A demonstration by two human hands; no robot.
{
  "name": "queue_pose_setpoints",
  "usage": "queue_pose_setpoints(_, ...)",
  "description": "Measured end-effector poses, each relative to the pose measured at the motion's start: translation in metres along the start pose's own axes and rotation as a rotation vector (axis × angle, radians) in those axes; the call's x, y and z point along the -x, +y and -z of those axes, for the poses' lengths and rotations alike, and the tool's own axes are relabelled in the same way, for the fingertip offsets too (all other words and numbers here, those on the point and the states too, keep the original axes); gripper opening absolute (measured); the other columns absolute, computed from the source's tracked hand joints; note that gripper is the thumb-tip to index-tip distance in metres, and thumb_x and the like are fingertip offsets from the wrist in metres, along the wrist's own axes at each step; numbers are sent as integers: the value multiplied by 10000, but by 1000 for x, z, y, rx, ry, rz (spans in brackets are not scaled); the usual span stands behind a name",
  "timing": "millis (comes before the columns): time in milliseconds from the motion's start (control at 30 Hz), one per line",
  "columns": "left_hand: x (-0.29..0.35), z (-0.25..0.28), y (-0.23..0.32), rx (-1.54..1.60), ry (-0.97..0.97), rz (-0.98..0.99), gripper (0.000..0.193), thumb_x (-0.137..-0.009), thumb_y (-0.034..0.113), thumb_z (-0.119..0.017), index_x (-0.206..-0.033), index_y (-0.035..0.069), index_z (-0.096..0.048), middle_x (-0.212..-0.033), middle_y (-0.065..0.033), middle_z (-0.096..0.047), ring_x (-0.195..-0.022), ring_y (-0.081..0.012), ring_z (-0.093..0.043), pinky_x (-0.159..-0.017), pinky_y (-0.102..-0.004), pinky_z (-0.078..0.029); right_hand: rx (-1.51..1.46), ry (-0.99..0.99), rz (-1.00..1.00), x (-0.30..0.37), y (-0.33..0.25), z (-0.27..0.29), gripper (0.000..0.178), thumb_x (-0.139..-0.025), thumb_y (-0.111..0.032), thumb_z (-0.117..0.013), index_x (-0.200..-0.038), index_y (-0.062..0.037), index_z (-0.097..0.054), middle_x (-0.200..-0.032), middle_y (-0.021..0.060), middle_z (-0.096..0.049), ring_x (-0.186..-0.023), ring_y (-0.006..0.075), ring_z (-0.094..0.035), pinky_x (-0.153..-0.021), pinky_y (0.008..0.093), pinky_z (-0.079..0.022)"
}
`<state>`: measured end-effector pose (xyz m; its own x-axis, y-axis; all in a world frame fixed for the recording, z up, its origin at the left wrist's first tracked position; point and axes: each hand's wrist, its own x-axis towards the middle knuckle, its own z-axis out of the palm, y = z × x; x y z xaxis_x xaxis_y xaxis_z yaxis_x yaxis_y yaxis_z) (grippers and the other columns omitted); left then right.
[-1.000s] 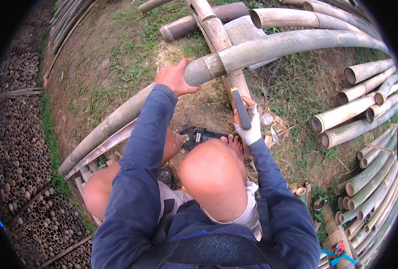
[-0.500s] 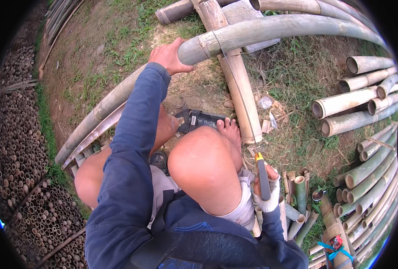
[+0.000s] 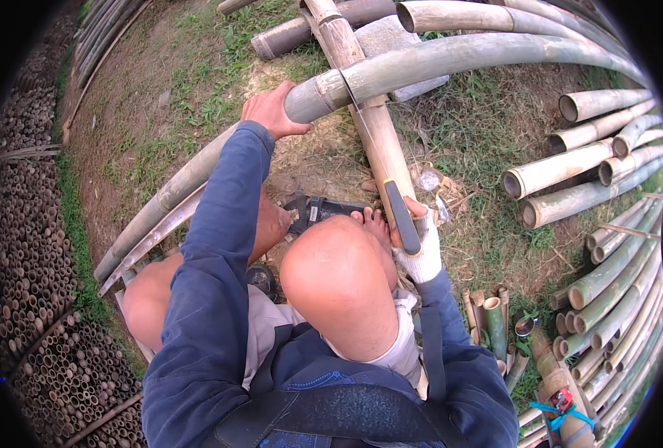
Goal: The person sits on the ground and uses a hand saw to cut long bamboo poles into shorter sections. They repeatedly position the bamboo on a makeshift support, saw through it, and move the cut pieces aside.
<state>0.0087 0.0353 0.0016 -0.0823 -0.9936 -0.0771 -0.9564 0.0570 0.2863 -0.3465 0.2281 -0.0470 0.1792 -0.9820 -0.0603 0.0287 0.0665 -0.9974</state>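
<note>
A long, thick green-grey bamboo pole [image 3: 436, 63] runs from lower left to upper right in front of me. My left hand [image 3: 272, 110], bare, is closed around it just left of a node. In a white fingerless glove, my right hand [image 3: 419, 250] grips a handsaw [image 3: 401, 218] by its dark grey and yellow handle. The saw's thin blade reaches up to the pole and lies across it, right of my left hand. How deep the blade sits cannot be made out. A paler bamboo post [image 3: 382, 138] passes underneath, roughly in line with the blade.
Cut bamboo lengths [image 3: 559, 168] lie stacked at the right, with more poles [image 3: 615, 276] below them. Densely packed bamboo ends [image 3: 33, 224] fill the far left. A grey stone block [image 3: 391, 37] sits behind the pole. My bent knees [image 3: 335, 261] are between my arms.
My right hand has pushed the saw forward and slightly left, so its handle is nearer the pole. My left hand keeps its hold on the bamboo.
</note>
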Motion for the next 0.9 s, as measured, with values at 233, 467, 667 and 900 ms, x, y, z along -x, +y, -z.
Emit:
queue_pose_setpoints(233, -5, -1, -5, 14, -31, 1, 894, -614, 548, -905, -1360, 141, -627, -1089, -208, -782, -1016, -414, -758, -952, -502, -565, 262, 97, 163, 77, -2, 15, 556, -958, -5, -665, -1487, -30, -496, -1221, 127, -642, -985, 182, -644, -893, 318, -540)
queue_pose_setpoints(467, -2, 8, 2, 11, -75, 59, 955, -621, 564, -907, -1422, 136, -609, -1167, -219, -773, -1091, -409, -749, -1007, -492, -557, 110, -29, 130, -108, 9, -30, 519, -959, 20, -656, -1462, -17, -531, -1313, 106, -644, -1062, 144, -624, -953, 305, -530)
queue_pose_setpoints(667, -18, -5, -21, 122, -162, 71, 1007, -612, 551, -930, -1464, 125, -601, -1257, -226, -747, -1176, -388, -726, -1058, -466, -539, 139, 47, 66, 40, -13, 19, 483, -956, 6, -687, -1411, 0, -526, -1331, 148, -614, -1208, 226, -622, -1071, 355, -499)
queue_pose_setpoints(900, -41, -47, -54, 128, -217, 96, 1027, -598, 527, -959, -1472, 121, -604, -1284, -213, -742, -1195, -382, -719, -1087, -457, -529, 283, 157, -206, 189, -87, 75, 526, -938, -65, -753, -1380, 7, -479, -1196, 115, -612, -1057, 205, -639, -1014, 366, -504)
